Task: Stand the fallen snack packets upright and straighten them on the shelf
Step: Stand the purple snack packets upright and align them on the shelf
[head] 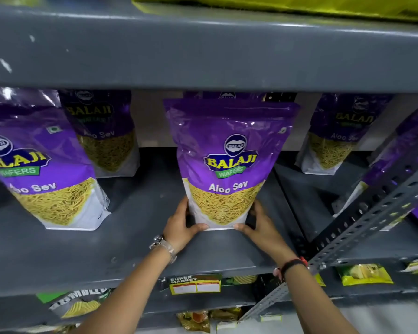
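A purple Balaji Aloo Sev packet (pixel 227 160) stands upright in the middle of the grey shelf (pixel 135 249). My left hand (pixel 181 225) grips its lower left corner and my right hand (pixel 258 225) grips its lower right corner, thumbs on the front. Another purple packet (pixel 41 169) stands at the left, leaning slightly. Behind it a second one (pixel 104 131) stands at the back. The top of a further packet (pixel 227 95) peeks out behind the held one. One more (pixel 333 138) stands at the back right.
The upper shelf board (pixel 203 51) hangs close above the packet tops, with a yellow-green pack (pixel 287 6) on it. A perforated metal upright (pixel 372 213) slants across the right side, with purple packets (pixel 410 150) behind it. Green and yellow snack packs (pixel 364 273) lie on the shelf below.
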`<control>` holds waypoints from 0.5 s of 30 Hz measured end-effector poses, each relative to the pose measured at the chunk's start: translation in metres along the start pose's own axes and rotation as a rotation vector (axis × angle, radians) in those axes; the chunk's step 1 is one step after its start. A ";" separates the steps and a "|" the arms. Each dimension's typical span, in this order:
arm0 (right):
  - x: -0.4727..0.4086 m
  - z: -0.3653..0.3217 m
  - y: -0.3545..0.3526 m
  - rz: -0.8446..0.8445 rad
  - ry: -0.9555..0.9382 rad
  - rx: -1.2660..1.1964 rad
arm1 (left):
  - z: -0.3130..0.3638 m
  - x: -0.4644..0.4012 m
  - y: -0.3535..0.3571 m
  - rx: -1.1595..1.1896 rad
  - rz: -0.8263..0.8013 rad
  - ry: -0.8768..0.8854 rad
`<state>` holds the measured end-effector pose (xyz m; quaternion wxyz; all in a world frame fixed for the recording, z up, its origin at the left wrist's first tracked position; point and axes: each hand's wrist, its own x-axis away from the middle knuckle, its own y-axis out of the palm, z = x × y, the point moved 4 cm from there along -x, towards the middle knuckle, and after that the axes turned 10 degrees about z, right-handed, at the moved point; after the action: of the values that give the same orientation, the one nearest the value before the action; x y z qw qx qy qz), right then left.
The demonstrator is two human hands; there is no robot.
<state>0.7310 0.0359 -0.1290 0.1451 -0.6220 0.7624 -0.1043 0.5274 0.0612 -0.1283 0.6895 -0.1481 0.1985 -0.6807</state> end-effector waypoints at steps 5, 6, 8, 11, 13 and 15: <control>0.013 -0.001 -0.011 0.003 -0.011 0.140 | 0.003 0.010 0.016 0.011 -0.037 0.006; 0.014 0.000 -0.011 0.017 -0.017 0.175 | 0.003 0.010 0.016 -0.007 -0.027 0.010; 0.015 0.001 -0.011 0.053 -0.007 0.220 | 0.002 0.010 0.017 -0.044 0.004 0.029; 0.015 0.004 -0.010 0.076 0.006 0.248 | 0.001 0.012 0.017 -0.066 0.045 0.056; 0.014 0.006 -0.011 0.070 0.027 0.248 | 0.002 0.011 0.017 -0.068 0.047 0.061; 0.014 0.006 -0.011 0.062 0.034 0.242 | 0.004 0.011 0.016 -0.064 0.030 0.061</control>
<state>0.7409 0.0198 -0.1318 0.2095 -0.5741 0.7654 -0.2015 0.5436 0.0509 -0.1335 0.6881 -0.1463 0.2435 -0.6677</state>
